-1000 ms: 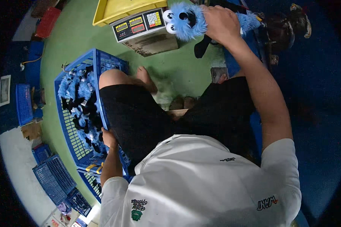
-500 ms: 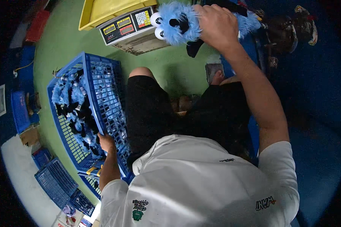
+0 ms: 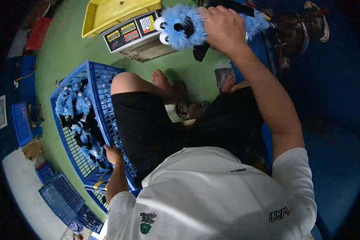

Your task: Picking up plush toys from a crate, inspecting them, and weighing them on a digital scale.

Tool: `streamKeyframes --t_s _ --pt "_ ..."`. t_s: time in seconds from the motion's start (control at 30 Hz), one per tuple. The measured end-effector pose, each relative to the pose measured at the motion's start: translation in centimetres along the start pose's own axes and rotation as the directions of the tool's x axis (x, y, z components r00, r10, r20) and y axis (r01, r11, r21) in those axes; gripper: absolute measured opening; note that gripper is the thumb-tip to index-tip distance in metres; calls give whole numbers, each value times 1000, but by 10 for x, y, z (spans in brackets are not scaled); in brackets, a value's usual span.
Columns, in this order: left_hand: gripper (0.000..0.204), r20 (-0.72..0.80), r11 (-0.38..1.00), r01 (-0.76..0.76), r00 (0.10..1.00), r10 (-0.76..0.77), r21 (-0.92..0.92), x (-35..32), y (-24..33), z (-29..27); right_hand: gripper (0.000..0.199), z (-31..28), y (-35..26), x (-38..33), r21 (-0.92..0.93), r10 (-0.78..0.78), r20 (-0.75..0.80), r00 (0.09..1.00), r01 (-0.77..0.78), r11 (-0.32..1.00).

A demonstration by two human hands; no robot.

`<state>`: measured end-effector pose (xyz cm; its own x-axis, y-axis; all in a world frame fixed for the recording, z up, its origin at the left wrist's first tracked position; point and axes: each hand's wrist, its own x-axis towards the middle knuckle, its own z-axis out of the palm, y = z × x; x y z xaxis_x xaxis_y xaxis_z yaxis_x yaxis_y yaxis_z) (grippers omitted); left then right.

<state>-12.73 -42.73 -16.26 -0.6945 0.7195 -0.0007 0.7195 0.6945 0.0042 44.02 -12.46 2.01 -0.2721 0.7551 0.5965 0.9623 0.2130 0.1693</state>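
My right hand (image 3: 224, 30) is closed around the body of a fluffy blue plush toy (image 3: 196, 30). The toy has bulging white eyes, a black patch on its face and black limbs, and is held up at the top of the view, right of a scale. At the left, my left hand (image 3: 114, 154) grips the near rim of a tall blue plastic crate (image 3: 93, 86); its fingertips are partly hidden behind the edge. Inside the crate lie several similar blue and black plush toys (image 3: 78, 102) in a heap.
A digital scale (image 3: 134, 38) carries a yellow tray (image 3: 93, 18) beyond my knees. My bare foot (image 3: 161, 80) rests on the green floor (image 3: 142, 69). More blue crates (image 3: 60, 196) stand at the lower left, and a red bin (image 3: 39, 34) at the far left. Dark machinery (image 3: 292, 34) is at the upper right.
My left leg has swung outward against the crate, and its foot now shows on the floor. Both hands keep their holds; the plush toy appears slightly farther left.
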Motion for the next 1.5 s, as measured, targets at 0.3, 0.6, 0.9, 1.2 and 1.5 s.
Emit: streamKeyframes --t_s 0.3,0.6,0.9,1.2,1.5 --pt "43 -127 991 -104 988 93 -84 2 0 2 14 -6 0 0 49 -28 31 999 26 998" --pt "47 -274 966 -199 950 149 -163 -7 -2 3 12 -14 2 4 91 -29 72 997 23 996" --pt "51 -399 933 -295 896 196 -204 2 2 1 11 -16 1 10 130 -32 108 994 18 991" --pt "34 -66 153 -176 839 540 -972 39 316 -151 14 -12 6 6 141 -40 114 993 24 990" --pt "43 -5 -48 104 381 925 -993 -17 470 -184 18 -39 1 23 146 -47 430 901 -18 989"
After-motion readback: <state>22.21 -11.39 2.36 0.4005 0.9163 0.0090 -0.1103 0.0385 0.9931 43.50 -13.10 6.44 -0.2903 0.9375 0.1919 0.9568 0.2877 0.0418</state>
